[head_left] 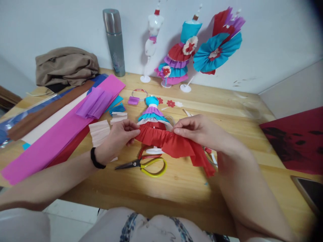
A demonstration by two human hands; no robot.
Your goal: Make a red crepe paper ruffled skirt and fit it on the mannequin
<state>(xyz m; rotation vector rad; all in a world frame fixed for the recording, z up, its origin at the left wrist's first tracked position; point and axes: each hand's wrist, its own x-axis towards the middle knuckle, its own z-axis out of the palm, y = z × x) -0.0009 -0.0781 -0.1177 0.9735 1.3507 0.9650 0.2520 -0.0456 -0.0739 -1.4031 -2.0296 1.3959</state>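
A gathered red crepe paper strip (176,144) is stretched between my two hands, its right end hanging down. My left hand (123,133) pinches the strip's left end. Farther right, my right hand (190,127) pinches the strip's upper edge. Right behind the strip stands a small dress form (153,112) in tiered blue, purple, white and red ruffles, its lower part partly hidden by the strip. Scissors (141,164) with one yellow and one red handle lie on the table just in front of its white base (154,151).
Pink paper (63,131), purple pieces (94,102) and cream pieces (100,131) lie left. A thermos (114,43), a bare mannequin (151,33) and two decorated ones (178,55) (214,53) stand behind. Paper flowers (171,103) lie mid-table. A dark device (308,191) sits right.
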